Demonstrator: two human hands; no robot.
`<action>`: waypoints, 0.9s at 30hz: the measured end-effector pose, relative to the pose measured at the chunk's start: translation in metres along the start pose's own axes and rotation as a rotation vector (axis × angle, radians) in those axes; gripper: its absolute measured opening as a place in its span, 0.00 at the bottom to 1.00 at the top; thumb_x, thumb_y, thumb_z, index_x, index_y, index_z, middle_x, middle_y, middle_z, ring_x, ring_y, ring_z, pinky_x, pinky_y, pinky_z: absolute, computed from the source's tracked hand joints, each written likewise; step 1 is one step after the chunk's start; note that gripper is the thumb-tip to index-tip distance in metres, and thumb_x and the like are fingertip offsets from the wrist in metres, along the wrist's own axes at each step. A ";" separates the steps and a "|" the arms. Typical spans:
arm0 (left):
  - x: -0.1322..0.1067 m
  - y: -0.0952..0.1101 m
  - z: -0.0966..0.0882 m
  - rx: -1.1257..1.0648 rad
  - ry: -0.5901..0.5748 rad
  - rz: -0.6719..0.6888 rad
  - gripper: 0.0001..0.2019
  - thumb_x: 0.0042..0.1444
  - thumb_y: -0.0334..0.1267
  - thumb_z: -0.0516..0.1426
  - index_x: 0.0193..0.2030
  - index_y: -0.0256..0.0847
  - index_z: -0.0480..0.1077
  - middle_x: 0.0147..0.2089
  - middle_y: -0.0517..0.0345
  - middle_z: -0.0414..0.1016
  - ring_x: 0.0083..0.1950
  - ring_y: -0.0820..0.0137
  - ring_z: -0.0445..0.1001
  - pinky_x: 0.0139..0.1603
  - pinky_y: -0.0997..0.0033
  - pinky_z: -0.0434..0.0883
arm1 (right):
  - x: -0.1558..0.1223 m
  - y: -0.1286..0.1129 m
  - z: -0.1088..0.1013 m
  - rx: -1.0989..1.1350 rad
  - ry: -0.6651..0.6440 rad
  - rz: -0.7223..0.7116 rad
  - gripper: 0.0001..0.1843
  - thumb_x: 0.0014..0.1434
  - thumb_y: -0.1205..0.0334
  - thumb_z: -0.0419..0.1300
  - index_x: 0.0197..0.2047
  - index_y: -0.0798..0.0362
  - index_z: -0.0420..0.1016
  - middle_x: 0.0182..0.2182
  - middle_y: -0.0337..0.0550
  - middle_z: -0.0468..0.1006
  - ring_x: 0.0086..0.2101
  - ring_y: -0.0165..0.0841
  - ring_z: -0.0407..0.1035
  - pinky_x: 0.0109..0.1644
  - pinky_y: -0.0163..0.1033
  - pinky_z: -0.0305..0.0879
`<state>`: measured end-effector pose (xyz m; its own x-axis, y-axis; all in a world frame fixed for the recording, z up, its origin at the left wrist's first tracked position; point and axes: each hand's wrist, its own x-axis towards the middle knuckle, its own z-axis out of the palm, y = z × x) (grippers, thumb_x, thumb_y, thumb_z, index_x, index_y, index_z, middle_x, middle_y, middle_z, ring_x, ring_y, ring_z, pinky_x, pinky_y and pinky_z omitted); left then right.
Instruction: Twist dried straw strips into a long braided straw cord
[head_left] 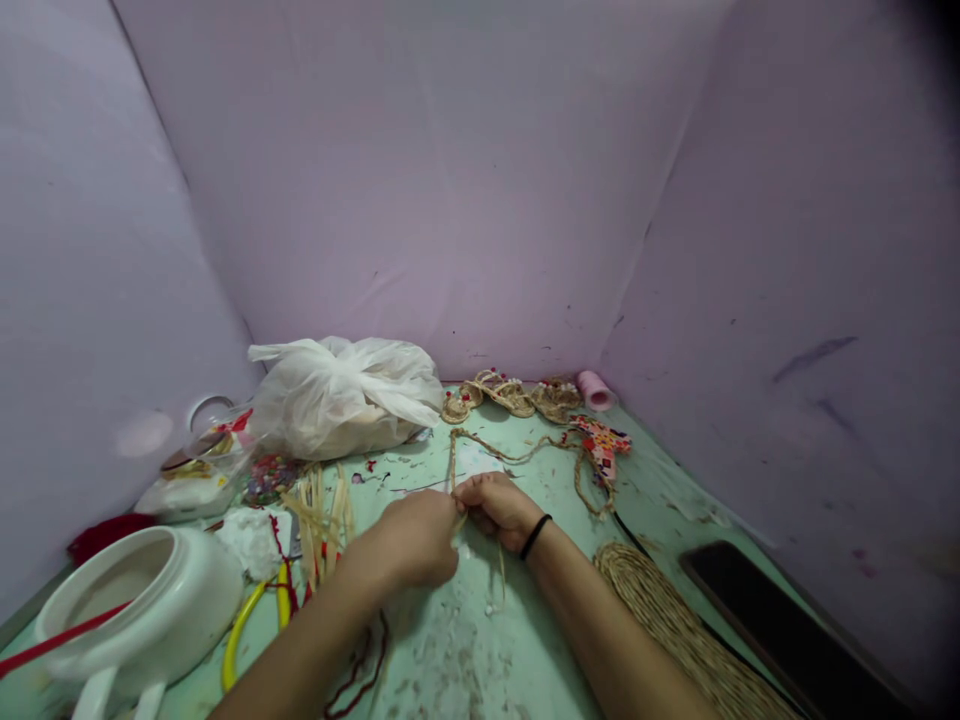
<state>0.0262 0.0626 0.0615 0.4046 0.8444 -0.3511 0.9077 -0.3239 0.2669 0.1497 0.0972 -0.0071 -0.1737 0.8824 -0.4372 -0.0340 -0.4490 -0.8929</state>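
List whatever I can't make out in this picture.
All in the head view:
Left hand: most fingers, hidden behind its own back.
Cord: its near end, covered by the left hand and right hand.
Bag: contents, veiled by cloudy plastic.
Pot: its handle, partly cut off by the lower edge.
Mat: near end, cut off by the lower edge.
Colourful bits: too small and blurred to identify.

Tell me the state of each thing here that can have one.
Braided cord: bent, strands loose at held end
Left hand: closed on the cord
Right hand: closed on the cord
Plastic bag: filled, top gathered
White container: open
Woven piece: lying flat
Pink spool: lying sideways
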 end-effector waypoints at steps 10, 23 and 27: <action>0.022 -0.029 -0.017 -0.775 0.172 -0.252 0.11 0.47 0.38 0.49 0.29 0.34 0.68 0.14 0.64 0.62 0.11 0.79 0.54 0.14 0.79 0.50 | 0.001 0.001 -0.003 0.017 -0.044 -0.001 0.06 0.39 0.71 0.52 0.15 0.57 0.62 0.06 0.31 0.58 0.09 0.20 0.47 0.13 0.28 0.40; 0.051 -0.023 0.022 -1.077 -0.041 -0.318 0.05 0.38 0.26 0.49 0.17 0.33 0.63 0.10 0.62 0.58 0.10 0.80 0.54 0.10 0.80 0.49 | -0.002 0.001 -0.006 -0.160 -0.114 -0.218 0.02 0.37 0.72 0.53 0.18 0.58 0.66 0.13 0.34 0.66 0.15 0.20 0.52 0.19 0.28 0.44; 0.049 -0.018 0.022 -0.950 0.068 -0.356 0.07 0.37 0.29 0.49 0.13 0.37 0.58 0.05 0.65 0.50 0.08 0.80 0.47 0.10 0.79 0.44 | 0.003 0.004 -0.008 -0.347 0.027 -0.239 0.02 0.37 0.71 0.54 0.17 0.58 0.66 0.13 0.34 0.64 0.17 0.21 0.51 0.20 0.28 0.46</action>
<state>0.0324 0.1001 0.0195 0.0943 0.8580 -0.5050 0.4982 0.3985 0.7701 0.1570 0.0990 -0.0129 -0.1754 0.9615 -0.2114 0.2639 -0.1610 -0.9510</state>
